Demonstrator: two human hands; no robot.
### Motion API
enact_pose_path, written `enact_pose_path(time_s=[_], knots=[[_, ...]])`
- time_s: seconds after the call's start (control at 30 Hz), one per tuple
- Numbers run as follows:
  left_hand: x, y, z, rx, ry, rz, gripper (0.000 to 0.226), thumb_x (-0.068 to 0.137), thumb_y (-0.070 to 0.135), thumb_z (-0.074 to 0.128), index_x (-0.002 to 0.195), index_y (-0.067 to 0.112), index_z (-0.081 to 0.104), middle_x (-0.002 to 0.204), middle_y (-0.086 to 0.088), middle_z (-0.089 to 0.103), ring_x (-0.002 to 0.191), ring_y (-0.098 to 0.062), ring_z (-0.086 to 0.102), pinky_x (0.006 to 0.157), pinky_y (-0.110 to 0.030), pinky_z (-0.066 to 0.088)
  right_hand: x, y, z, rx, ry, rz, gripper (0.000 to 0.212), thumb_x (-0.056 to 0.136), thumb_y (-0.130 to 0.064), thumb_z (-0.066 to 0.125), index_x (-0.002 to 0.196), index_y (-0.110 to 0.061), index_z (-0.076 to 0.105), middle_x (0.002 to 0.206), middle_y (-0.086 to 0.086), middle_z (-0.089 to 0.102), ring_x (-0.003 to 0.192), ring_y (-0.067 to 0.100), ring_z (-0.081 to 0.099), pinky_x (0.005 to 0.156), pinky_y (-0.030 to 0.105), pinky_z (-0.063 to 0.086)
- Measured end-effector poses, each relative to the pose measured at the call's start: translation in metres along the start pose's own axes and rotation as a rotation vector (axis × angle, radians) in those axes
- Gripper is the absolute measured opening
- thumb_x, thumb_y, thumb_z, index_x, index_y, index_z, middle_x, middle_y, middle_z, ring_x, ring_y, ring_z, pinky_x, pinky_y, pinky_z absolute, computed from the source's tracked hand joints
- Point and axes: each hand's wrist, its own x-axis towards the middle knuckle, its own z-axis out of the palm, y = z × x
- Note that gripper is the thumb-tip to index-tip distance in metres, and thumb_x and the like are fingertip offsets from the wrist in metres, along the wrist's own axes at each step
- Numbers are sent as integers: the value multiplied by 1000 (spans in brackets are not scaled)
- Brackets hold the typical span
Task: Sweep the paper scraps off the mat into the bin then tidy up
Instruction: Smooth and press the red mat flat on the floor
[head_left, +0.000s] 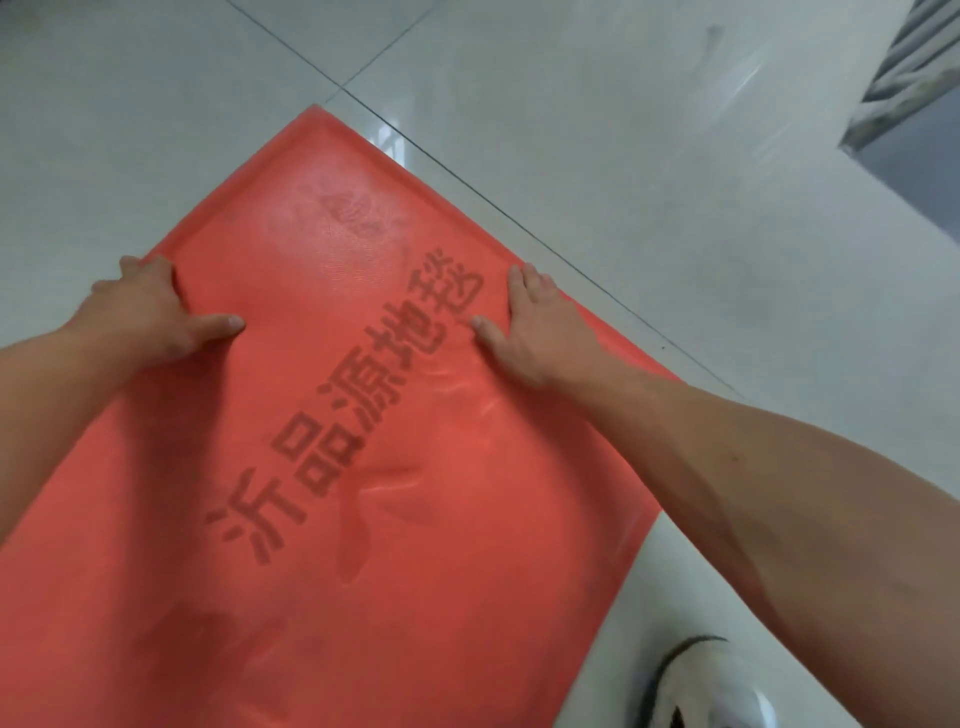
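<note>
Both the left hand (150, 312) and right hand (524, 325) are gripping the red mat (415, 467) by its side edges, and, being limp, it is risking sagging or slipping onto the floor (623, 130)

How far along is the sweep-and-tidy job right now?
Done, apparently: no paper scraps show on the red mat or on the floor tiles in view. In hand: the left hand and right hand grip the mat's opposite edges, holding it up or laying it flat. Left: settling the mat in place. The bin is out of view, so I cannot confirm the scraps went in.
</note>
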Motion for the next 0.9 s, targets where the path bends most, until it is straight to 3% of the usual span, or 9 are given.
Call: enact_pose_path(time_s=[0.23,0.33,0.43,0.53,0.63,0.7,0.9], knots=[[10,-8,5,-65,-14,-14,83,65,54,81,120,2,48,123,-27,44,106,-50,52,94,-54,46,-27,18,21,46,29,91,87,91,-66,30,155,-16,-3,163,9,-6,149,23,-6,116,57,8],[-6,-11,16,-126,150,39,72,68,42,84,114,-1,48,116,-29,45,103,-51,49,91,-59,45,-31,27,21,71,10,61,90,91,-65,35,154,-17,-6,162,10,-9,148,25,-9,116,54,5],[-52,7,30,-22,291,205,84,71,30,84,136,-2,40,143,-35,32,128,-53,31,110,-56,24,-32,29,17,84,-29,72,94,89,-66,39,154,-17,-9,162,10,-13,148,27,-11,116,55,4],[-120,54,51,-34,57,322,98,75,49,74,153,24,21,160,-21,5,144,-46,7,117,-46,8,-32,29,11,82,-78,64,99,87,-65,45,153,-16,-11,161,11,-15,148,28,-11,115,56,4],[-166,91,82,24,-206,222,108,71,67,67,150,47,-5,161,0,-20,146,-38,-10,113,-57,18,-30,31,5,79,-110,55,102,86,-63,51,154,-17,-10,161,10,-14,148,28,-10,116,55,6],[-171,97,89,27,-250,154,112,69,67,69,146,51,-11,157,9,-29,145,-34,-17,107,-65,25,-30,32,5,77,-120,48,103,86,-62,53,154,-17,-10,162,10,-13,148,27,-10,116,54,7],[-158,98,87,53,-289,130,118,64,61,77,146,51,-8,157,9,-29,146,-35,-17,106,-67,25,-33,33,7,84,-68,32,99,88,-60,53,154,-17,-7,162,9,-13,148,29,-10,116,54,6]])
